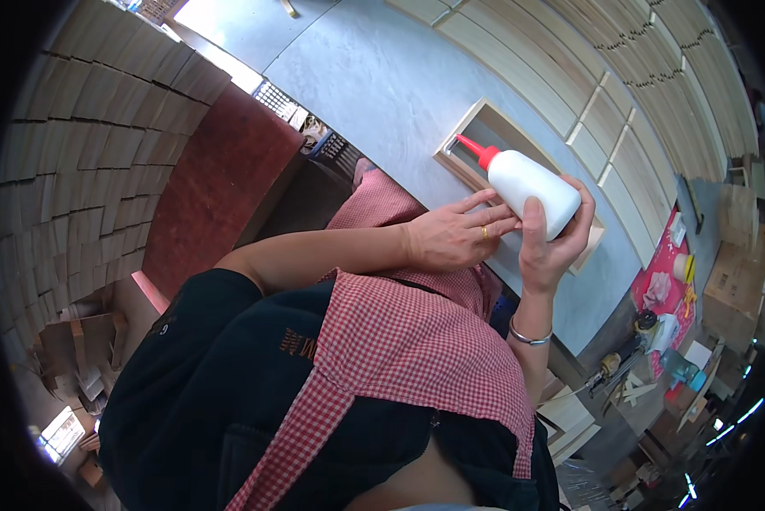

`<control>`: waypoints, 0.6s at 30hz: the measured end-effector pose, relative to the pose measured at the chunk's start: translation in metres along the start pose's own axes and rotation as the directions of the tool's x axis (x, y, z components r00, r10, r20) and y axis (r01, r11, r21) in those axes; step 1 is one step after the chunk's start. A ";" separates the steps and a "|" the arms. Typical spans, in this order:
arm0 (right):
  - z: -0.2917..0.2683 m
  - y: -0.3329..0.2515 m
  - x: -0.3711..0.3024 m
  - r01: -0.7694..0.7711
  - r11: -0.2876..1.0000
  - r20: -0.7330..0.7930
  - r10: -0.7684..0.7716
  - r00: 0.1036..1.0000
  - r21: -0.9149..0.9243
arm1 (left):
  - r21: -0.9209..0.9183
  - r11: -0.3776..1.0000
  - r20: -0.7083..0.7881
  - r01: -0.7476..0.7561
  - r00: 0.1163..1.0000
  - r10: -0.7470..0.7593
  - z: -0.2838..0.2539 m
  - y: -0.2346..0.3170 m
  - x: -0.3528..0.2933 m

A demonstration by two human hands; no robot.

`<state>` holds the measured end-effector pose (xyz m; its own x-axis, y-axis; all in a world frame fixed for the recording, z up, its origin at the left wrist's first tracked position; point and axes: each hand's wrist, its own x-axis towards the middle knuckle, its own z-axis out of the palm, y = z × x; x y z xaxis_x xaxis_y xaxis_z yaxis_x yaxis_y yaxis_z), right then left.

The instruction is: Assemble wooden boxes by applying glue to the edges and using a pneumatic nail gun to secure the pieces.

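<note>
My right hand (pixel 561 234) is wrapped round a white squeeze bottle (pixel 532 187) with a red cap and a pointed red nozzle (pixel 472 147). The bottle lies tilted over a shallow wooden box (pixel 457 168), its tip pointing left, above the box's left end. My left hand (pixel 461 234) is open, with its fingers stretched along the near side of the box, just below the bottle. Whether those fingertips touch the box or the bottle, I cannot tell. Much of the box is hidden behind the bottle and my hands.
The box rests on a grey tabletop (pixel 357 85). Rows of wooden pieces (pixel 527 51) line its far right side. Stacked wooden blocks (pixel 101 128) rise at the left beside a reddish-brown board (pixel 221 162). Dark plastic baskets (pixel 336 153) sit below the table edge. Tools and a bottle (pixel 682 370) lie right.
</note>
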<state>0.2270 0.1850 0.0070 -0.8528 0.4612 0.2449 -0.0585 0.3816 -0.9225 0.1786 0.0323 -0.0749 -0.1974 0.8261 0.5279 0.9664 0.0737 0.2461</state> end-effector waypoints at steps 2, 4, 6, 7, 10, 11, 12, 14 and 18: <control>0.001 0.002 0.005 0.007 1.000 -0.010 -0.007 1.000 -0.005 | 0.008 1.000 0.004 -0.006 1.000 0.006 0.001 -0.001 0.000; 0.003 0.002 0.009 0.008 1.000 -0.034 -0.008 0.999 0.004 | 0.016 1.000 -0.012 -0.006 1.000 0.006 0.001 -0.001 0.001; 0.005 0.002 0.014 0.010 1.000 -0.057 -0.010 0.998 0.012 | 0.024 1.000 -0.029 -0.006 1.000 0.007 0.000 -0.001 0.002; 0.006 0.004 0.018 0.013 1.000 -0.061 -0.012 0.998 0.012 | 0.025 1.000 -0.030 -0.011 0.999 0.012 0.000 -0.001 0.002; 0.009 0.010 0.027 0.057 0.998 -0.094 -0.060 0.994 -0.041 | 0.010 1.000 0.001 -0.010 1.000 0.010 -0.002 0.000 0.001; 0.010 0.010 0.030 0.071 0.996 -0.105 -0.076 0.992 -0.058 | 0.005 1.000 0.012 -0.009 1.000 0.009 -0.001 -0.001 0.002; 0.010 0.010 0.032 0.071 0.996 -0.108 -0.077 0.991 -0.058 | 0.005 1.000 0.012 -0.013 1.000 0.013 -0.001 0.000 0.001; 0.010 0.009 0.037 0.071 0.995 -0.109 -0.078 0.991 -0.071 | 0.017 1.000 -0.005 -0.009 1.000 0.009 0.002 0.000 0.000; 0.005 0.006 0.039 0.069 0.993 -0.116 -0.081 0.990 -0.100 | 0.029 1.000 -0.019 -0.002 1.000 0.002 0.003 0.000 0.001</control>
<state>0.1908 0.2014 0.0092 -0.7792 0.5188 0.3515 -0.0651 0.4909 -0.8688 0.1791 0.0349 -0.0770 -0.1984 0.8152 0.5441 0.9711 0.0883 0.2218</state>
